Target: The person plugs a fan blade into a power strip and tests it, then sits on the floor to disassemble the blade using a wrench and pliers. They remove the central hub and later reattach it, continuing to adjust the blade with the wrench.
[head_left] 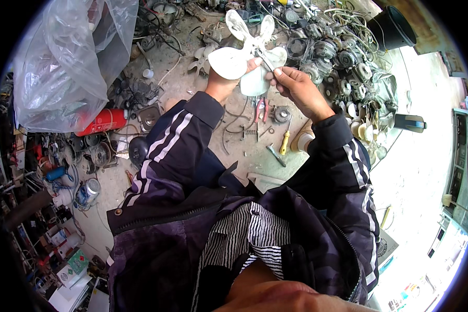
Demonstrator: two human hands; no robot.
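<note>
Green-white carton [78, 260] – lower left, amid clutter – beside white boxes [70, 296].

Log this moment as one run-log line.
left hand: grips white fan blade | right hand: thin tool at blade hub | below: red pliers, yellow screwdriver

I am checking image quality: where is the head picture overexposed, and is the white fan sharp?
Head view: the floor at right is washed out by strong light; the white fan, between left hand and right hand, is fairly sharp; fisheye bending and a black rim surround the scene.
</note>
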